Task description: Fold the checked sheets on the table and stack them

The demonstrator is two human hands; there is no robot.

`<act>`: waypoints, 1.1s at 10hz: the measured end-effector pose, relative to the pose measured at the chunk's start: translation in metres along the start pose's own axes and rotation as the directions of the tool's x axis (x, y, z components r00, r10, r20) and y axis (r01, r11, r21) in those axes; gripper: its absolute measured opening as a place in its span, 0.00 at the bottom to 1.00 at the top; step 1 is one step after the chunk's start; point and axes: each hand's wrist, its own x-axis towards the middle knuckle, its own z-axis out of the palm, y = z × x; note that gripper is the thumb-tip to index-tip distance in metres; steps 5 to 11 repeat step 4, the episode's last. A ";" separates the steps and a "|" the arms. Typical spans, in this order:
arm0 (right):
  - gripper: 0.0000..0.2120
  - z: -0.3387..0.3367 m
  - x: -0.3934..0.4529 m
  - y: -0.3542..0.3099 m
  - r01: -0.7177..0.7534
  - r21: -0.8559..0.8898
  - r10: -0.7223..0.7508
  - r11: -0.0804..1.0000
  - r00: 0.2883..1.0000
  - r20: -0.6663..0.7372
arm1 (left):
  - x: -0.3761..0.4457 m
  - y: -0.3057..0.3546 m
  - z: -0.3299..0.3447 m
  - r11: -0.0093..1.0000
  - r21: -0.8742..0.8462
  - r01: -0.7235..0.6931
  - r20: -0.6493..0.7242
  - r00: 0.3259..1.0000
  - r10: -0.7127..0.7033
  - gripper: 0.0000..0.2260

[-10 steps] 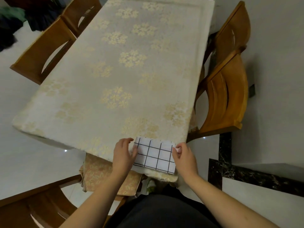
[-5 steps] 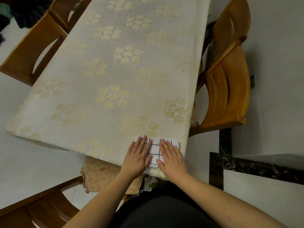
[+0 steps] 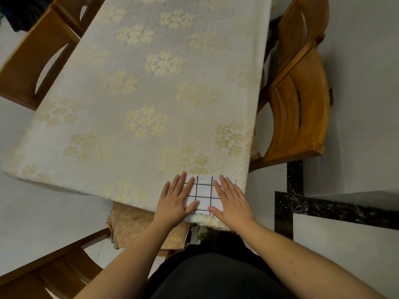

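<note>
A small folded white sheet with a black check grid (image 3: pixel 203 194) lies at the near right corner of the table (image 3: pixel 151 93). My left hand (image 3: pixel 176 200) lies flat on its left part, fingers straight and spread. My right hand (image 3: pixel 232 201) presses flat on its right part. Only the strip of sheet between the two hands shows. No other checked sheet is in sight.
The table wears a cream cloth with gold flower clusters. Wooden chairs stand at the right (image 3: pixel 298 108), the far left (image 3: pixel 36 55) and the near left (image 3: pixel 49 272). A cushion with a leaf pattern (image 3: pixel 133 227) sits below the table's near edge.
A second ago both hands pinched the sheet's side edges. They then came flat onto it close together, and now they have slid apart toward its left and right sides.
</note>
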 end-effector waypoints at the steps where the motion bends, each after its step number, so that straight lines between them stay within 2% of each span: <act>1: 0.40 0.000 0.001 0.001 -0.013 0.018 0.013 1.000 1.000 0.009 | -0.001 -0.003 -0.001 0.999 -0.004 0.032 0.019 0.999 -0.032 0.33; 3: 0.38 -0.014 -0.001 0.008 0.036 0.117 -0.039 0.992 0.999 0.018 | 0.000 -0.003 -0.015 0.998 -0.051 0.041 0.068 0.997 -0.037 0.33; 4: 0.31 -0.038 -0.011 0.016 -0.010 0.301 0.030 0.953 0.998 -0.062 | 0.008 0.001 -0.031 0.990 -0.128 0.063 0.057 0.997 -0.056 0.35; 11: 0.31 -0.038 -0.011 0.016 -0.010 0.301 0.030 0.953 0.998 -0.062 | 0.008 0.001 -0.031 0.990 -0.128 0.063 0.057 0.997 -0.056 0.35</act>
